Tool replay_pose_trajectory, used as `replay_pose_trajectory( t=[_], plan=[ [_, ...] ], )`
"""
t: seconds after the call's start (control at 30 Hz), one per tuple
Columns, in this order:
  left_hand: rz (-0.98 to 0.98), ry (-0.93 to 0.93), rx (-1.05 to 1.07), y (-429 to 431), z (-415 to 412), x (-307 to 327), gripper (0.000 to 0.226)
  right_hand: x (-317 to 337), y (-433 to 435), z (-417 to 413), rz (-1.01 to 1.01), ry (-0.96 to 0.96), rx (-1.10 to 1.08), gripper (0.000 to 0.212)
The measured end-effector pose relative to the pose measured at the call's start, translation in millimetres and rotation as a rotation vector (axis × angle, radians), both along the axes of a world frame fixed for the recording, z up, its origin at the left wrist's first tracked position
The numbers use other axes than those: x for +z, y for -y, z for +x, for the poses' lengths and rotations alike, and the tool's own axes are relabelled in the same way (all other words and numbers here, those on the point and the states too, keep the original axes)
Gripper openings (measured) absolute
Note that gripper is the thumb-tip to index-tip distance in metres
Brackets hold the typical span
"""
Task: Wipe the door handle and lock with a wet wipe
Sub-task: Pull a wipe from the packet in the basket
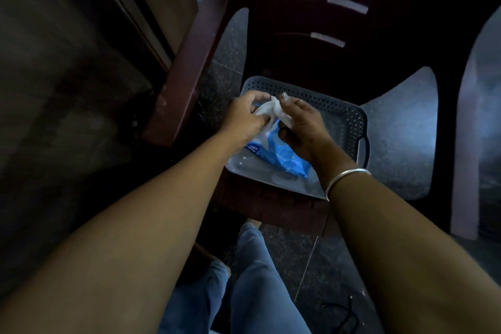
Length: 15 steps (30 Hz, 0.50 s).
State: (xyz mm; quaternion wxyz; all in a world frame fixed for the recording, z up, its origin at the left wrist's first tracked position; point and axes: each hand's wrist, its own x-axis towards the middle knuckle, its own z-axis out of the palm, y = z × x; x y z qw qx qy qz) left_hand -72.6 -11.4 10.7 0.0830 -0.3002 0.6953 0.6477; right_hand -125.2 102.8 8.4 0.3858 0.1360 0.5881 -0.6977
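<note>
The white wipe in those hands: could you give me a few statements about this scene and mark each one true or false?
1. Both the left hand and the right hand hold the white wipe. True.
2. The blue wipe packet lies on the floor. False: it sits in the grey perforated tray.
3. The tray rests on a dark chair. True.
4. A bangle is on the left wrist. False: it is on the right wrist.
5. The wipe is pressed against a door handle. False: no handle shows here; the wipe is held above the packet.
</note>
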Motion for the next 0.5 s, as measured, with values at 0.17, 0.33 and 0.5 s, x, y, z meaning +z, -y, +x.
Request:
replay_pose_trajectory(
  t=[0.17, 0.33, 0.5],
  plan=[
    [-0.060, -0.050, 0.045, 22.9, 18.7, 35.9, 0.035, 45.0, 18.5, 2.1, -0.072, 0.117, 0.016, 0.020],
    [-0.188, -0.050, 0.117, 56.8, 47.3, 77.3, 0.054, 95.8, 59.2, 8.0, -0.123, 0.156, -0.005, 0.013],
    [-0.109, -0.072, 0.289, 96.4, 87.3, 138.3, 0.049, 158.5, 112.7, 36.3, -0.154, 0.066, 0.227, 0.015]
  ],
)
